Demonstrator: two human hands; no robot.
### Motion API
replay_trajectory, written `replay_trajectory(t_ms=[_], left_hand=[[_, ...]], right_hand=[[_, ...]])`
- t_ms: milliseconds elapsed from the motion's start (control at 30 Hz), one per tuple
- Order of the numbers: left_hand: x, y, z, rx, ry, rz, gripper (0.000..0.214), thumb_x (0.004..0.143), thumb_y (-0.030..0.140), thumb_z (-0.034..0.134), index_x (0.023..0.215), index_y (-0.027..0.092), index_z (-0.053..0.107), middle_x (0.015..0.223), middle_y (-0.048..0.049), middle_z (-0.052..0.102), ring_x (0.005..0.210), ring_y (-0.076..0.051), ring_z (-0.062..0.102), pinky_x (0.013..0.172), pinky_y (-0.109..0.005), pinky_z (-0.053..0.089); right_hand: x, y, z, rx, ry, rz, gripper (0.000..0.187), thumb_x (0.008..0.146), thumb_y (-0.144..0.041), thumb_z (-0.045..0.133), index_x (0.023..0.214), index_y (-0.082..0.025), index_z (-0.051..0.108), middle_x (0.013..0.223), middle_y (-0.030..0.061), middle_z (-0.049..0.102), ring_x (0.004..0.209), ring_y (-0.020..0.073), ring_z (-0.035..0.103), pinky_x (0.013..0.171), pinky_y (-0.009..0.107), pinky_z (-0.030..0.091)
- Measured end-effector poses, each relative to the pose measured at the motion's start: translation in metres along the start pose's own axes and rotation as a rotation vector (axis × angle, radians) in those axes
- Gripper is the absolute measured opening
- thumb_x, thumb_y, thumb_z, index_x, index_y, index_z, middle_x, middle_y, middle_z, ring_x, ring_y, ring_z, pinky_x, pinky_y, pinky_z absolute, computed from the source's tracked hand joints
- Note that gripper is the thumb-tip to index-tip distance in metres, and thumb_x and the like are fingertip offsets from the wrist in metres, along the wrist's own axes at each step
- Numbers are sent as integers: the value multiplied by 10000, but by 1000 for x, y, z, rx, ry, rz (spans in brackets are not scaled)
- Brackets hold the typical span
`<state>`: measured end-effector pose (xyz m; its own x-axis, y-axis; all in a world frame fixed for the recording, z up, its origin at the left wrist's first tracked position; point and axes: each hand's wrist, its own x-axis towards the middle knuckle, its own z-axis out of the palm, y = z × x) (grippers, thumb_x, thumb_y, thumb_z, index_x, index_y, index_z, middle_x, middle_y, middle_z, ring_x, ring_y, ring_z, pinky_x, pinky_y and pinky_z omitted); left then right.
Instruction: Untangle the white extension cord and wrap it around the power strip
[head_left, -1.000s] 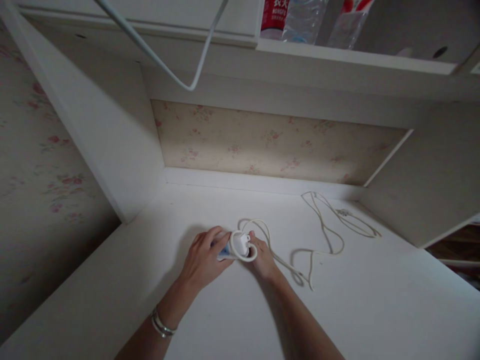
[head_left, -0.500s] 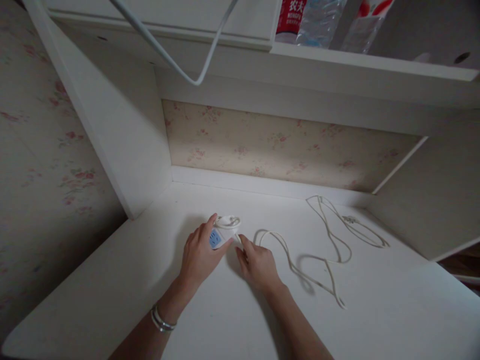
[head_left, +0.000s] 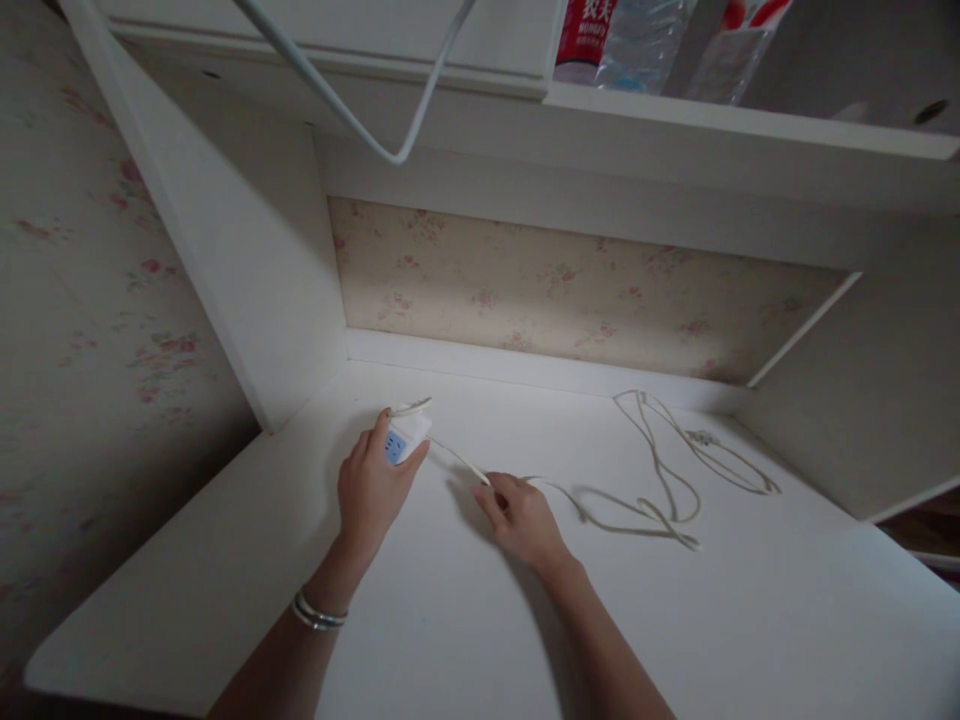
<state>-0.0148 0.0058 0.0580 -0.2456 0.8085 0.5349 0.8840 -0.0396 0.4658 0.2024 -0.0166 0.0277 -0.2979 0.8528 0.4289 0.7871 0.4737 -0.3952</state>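
My left hand [head_left: 373,485] grips a white power strip [head_left: 415,428] with a blue socket face, holding it tilted above the desk. A turn of cord lies over the strip's far end. My right hand [head_left: 525,517] pinches the off-white power cord [head_left: 461,462], which runs nearly straight between the two hands. Beyond my right hand the rest of the cord trails in loose loops across the desk to the right. Its plug [head_left: 703,438] rests near the back right corner.
The white desk top [head_left: 465,640] has a back ledge and side panels. A shelf [head_left: 742,120] overhead bears a red-labelled bottle [head_left: 583,40] and clear bottles [head_left: 643,45]. A pale bent cable [head_left: 405,150] hangs in front of the upper cabinet. Floral wallpaper covers the left wall.
My left hand has moved left with the power strip, away from my right hand. The cord between the hands has lengthened and straightened. The nearer loops on the desk have shifted and flattened.
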Motion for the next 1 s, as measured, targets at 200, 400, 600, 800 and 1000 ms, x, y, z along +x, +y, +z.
replay_trajectory(t_ms=[200,400,600,800,1000], left_hand=[[-8,3,1,197,-75,155,591,852,461,551,1382,238,415,1043,-105,632,947,-285,595,796,-368,411],[-21,12,6,240,-176,345,549,852,345,569,1379,264,434,995,-99,629,920,-278,579,796,-388,387],[-34,22,11,128,-402,698,555,832,274,623,1356,308,443,1043,-61,621,963,-248,546,847,-407,354],[-48,39,2,-28,-592,908,380,763,276,701,1122,263,574,1055,-29,619,1016,-234,532,929,-404,325],[-48,42,-7,-157,-593,961,383,752,252,698,1104,239,548,991,-18,620,962,-219,546,889,-393,340]], right_hand=[[-6,-10,-14,-253,239,-288,169,926,-305,524,950,-208,660,671,26,586,660,160,491,668,321,295],[-10,-22,-15,-224,263,-415,129,888,-298,591,819,-204,644,644,10,557,647,151,431,670,336,286],[-8,-17,-17,-133,369,-386,267,848,-383,641,655,-201,611,603,10,537,654,154,413,672,333,284],[-4,-7,-24,152,416,-243,409,920,-303,516,529,-181,517,526,-10,456,565,122,399,617,304,288],[-3,6,-14,444,345,204,599,971,-430,356,423,-192,411,428,-24,423,425,96,386,521,271,295]])
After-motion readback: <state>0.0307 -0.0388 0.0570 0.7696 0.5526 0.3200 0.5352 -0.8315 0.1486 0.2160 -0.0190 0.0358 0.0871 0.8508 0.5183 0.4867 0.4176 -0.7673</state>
